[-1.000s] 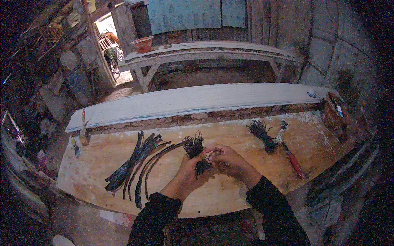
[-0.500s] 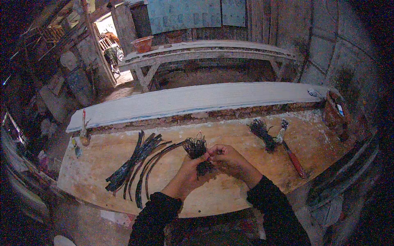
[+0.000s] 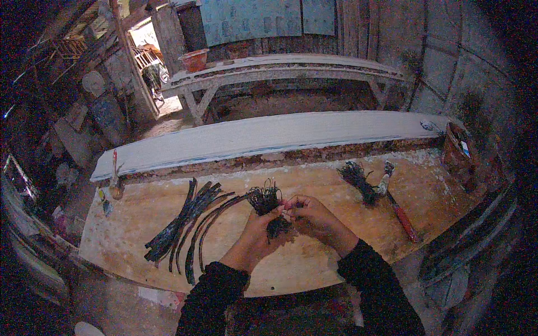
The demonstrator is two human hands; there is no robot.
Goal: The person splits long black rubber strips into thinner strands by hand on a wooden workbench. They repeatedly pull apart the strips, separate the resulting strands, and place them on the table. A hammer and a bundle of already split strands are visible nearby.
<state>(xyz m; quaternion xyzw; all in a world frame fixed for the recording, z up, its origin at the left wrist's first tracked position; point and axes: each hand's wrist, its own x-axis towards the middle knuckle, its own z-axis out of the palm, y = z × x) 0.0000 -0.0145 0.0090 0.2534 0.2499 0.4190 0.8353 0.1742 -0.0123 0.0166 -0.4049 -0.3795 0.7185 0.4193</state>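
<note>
Both hands meet over the middle of a worn wooden workbench (image 3: 140,224). My left hand (image 3: 255,235) grips a small bundle of dark, wiry strands (image 3: 266,200), whose frayed top fans out above my fingers. My right hand (image 3: 311,215) pinches the same bundle from the right, fingertips touching the left hand. Black sleeves cover both forearms.
Several long dark strips (image 3: 188,221) lie fanned out to the left of my hands. To the right lie a second dark tuft (image 3: 358,182) and a red-handled tool (image 3: 399,210). A long pale plank (image 3: 269,137) runs behind the bench, a rusty container (image 3: 459,157) stands at far right, and another bench (image 3: 280,67) stands beyond.
My hands stay on the bundle and have shifted only slightly; the fingers work at it in place. Nothing else has moved.
</note>
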